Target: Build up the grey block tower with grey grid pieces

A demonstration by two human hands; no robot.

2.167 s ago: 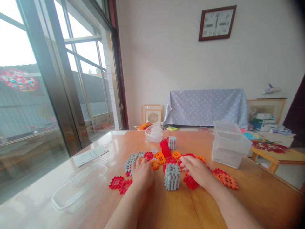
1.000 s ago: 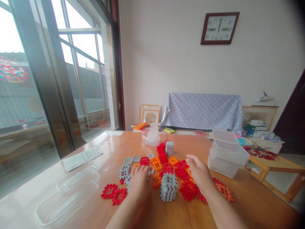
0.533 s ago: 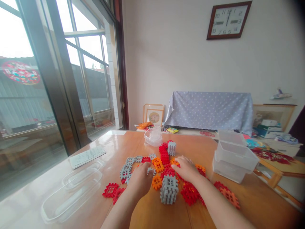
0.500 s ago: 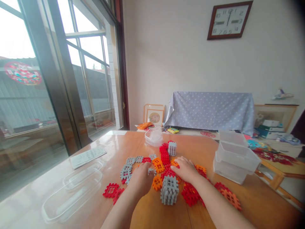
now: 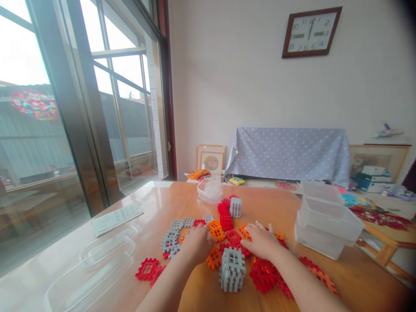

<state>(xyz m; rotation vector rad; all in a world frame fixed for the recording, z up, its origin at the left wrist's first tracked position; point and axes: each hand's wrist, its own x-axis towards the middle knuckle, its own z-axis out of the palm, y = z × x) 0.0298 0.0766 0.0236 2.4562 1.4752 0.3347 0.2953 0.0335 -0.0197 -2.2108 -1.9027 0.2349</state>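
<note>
The right hand [image 5: 261, 242] is spread over red and orange interlocking tiles [image 5: 232, 237], while the grey tile earlier showing at the left hand [image 5: 196, 245] is out of sight, leaving that grip unconfirmed, the grey tile stack [image 5: 232, 271] standing nearer the wearer on the surface [image 5: 203, 297].

Reaches in among loose tiles [image 5: 170, 242]

Has left hand [image 5: 196, 246] close beside an orange tile [image 5: 216, 231], right hand [image 5: 260, 242] spread over red tiles [image 5: 261, 277]. Shows a gray stack [image 5: 232, 269] between them, slightly nearer, and clear boxes [image 5: 320, 236] farther right on the table [image 5: 204, 290].
</note>
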